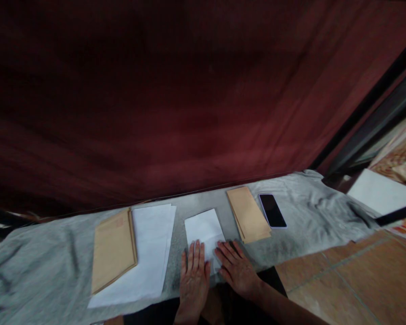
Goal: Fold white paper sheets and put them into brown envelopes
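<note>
A folded white sheet of paper [205, 229] lies on the grey cloth [54, 266] in front of me. My left hand [193, 279] rests flat on the sheet's near left corner, fingers stretched out together. My right hand [236, 267] lies flat on its near right corner, fingers spread and pointing toward the left. Neither hand grips anything. To the left is a stack of white sheets [149, 257] with a pile of brown envelopes [113, 250] on top of it. A second pile of brown envelopes [247, 214] lies to the right of the folded sheet.
A black phone [272, 210] lies face up right of the envelopes. A dark red curtain [176, 99] hangs behind the cloth. Brown floor tiles [358, 280] show at the right, with a white sheet [380, 192] and patterned fabric [402, 158] beyond.
</note>
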`<action>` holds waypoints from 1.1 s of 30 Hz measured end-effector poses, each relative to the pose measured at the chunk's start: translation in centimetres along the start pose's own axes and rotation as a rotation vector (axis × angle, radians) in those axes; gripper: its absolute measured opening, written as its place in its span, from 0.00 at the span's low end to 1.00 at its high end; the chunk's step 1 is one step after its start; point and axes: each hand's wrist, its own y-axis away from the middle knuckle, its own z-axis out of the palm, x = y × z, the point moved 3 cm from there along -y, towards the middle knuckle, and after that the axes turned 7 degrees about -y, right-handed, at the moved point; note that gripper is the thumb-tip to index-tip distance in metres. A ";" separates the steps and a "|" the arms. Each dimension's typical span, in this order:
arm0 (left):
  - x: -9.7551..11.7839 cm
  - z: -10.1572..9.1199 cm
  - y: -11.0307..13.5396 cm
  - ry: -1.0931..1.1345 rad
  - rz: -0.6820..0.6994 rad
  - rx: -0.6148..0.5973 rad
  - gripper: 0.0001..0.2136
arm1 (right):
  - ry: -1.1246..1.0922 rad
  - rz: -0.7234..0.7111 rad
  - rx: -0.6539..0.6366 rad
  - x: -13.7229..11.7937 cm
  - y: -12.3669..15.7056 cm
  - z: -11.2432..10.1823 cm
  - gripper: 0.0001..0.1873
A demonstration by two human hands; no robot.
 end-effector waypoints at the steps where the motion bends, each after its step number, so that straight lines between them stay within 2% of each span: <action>1: 0.5 -0.1 0.0 0.004 0.034 -0.005 0.27 | -0.012 -0.010 -0.011 -0.2 -0.1 0.1 0.30; 5: 0.7 -0.3 0.1 0.032 0.084 -0.017 0.27 | -0.037 -0.004 -0.024 -0.4 0.1 0.3 0.31; 9: -1.3 -0.1 1.2 0.049 0.091 -0.010 0.32 | -0.034 -0.005 -0.045 0.4 1.0 0.3 0.35; 13: -2.7 0.4 2.4 0.042 0.087 -0.053 0.31 | -0.024 0.016 -0.060 1.1 1.8 0.4 0.38; 18: -1.6 0.9 2.4 -0.015 0.127 -0.203 0.29 | -0.028 0.014 -0.043 1.5 1.9 0.9 0.36; 23: -0.6 0.7 2.0 -0.104 0.135 -0.173 0.27 | -0.045 0.008 -0.055 1.9 1.6 1.1 0.33; 29: -1.6 0.3 2.1 -0.054 0.100 -0.187 0.32 | -0.111 0.050 -0.110 2.5 1.1 0.2 0.28; 33: -2.4 -0.2 1.9 0.011 0.065 -0.228 0.33 | -0.163 0.073 -0.158 3.2 0.7 0.1 0.29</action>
